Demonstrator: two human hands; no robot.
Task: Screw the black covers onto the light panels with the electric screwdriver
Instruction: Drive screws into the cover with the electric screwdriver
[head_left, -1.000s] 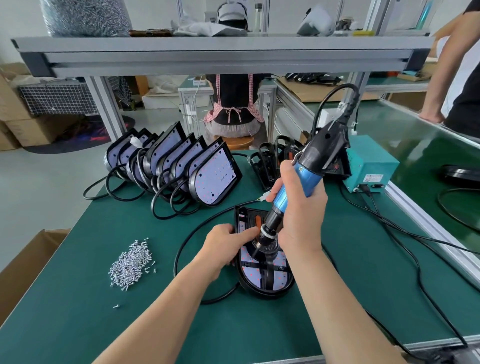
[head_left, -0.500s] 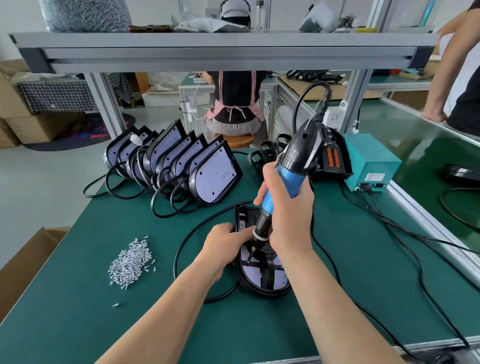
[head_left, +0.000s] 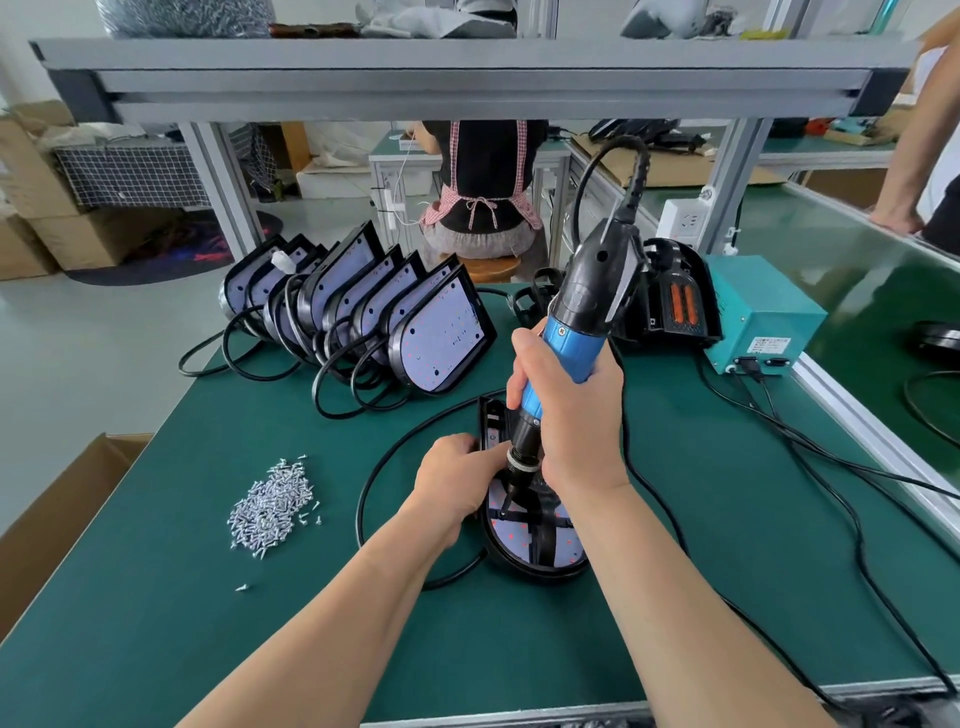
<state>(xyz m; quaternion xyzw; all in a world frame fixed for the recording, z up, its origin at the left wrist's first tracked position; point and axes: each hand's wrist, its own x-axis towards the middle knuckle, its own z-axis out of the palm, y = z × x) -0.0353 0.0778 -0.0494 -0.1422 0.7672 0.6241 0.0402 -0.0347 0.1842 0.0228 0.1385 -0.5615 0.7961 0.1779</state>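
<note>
1. Light panel (head_left: 519, 543), seen from the head view, lies flat on the green table (head_left: 156, 597) at lower centre of the frame. Its black cover (head_left: 491, 418) sits on its far end.
2. The right hand (head_left: 576, 415) has its fingers clamped round the blue barrel of the electric screwdriver (head_left: 569, 338). The tool stands nearly upright, with its bit down on the panel's left side.
3. The left hand (head_left: 457, 483) holds the panel's left edge, fingers curled against it just beside the bit. Whether they also pinch a screw cannot be told.
4. The step in hand appears to be driving a screw through the cover on this panel.
5. The next move probably calls for a fresh screw from the screw pile (head_left: 272, 506), left of the panel. The bit would then need squaring on the next hole while the left hand steadies the panel.
6. A row of upright panels (head_left: 436, 338) waits above centre-left, and a teal box (head_left: 763, 322) stands at right.
</note>
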